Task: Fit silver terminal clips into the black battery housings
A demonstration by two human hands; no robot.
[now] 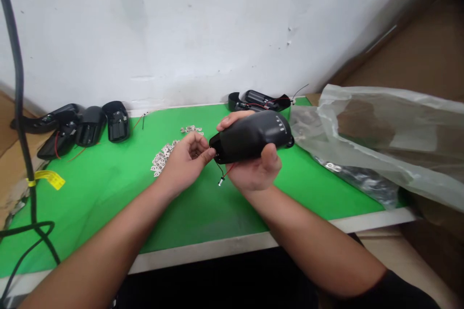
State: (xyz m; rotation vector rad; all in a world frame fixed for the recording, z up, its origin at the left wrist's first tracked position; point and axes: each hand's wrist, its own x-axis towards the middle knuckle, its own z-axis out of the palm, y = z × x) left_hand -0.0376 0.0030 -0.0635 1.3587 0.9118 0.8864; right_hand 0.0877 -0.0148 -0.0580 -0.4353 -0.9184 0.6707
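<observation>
Over the green table mat, my right hand (259, 169) is wrapped round a smooth black plastic housing (248, 137) with a row of small light marks near its far end. My left hand (188, 159) is closed in a pinch at the housing's near, open end; whatever is between thumb and finger is too small to make out. From that end hang a thin red and a black wire with a small white connector (220, 182). Just behind my left hand lies a heap of small silvery metal pieces (161, 158), with a smaller cluster (192, 129) farther back.
Several similar black housings (116, 123) with wires lie at the left back, others (268, 100) by the wall. A translucent plastic bag (391, 135) covers the right side. A black cable (20, 82) with a yellow tag (50, 178) hangs at the left. The table's white front edge (203, 251) runs below.
</observation>
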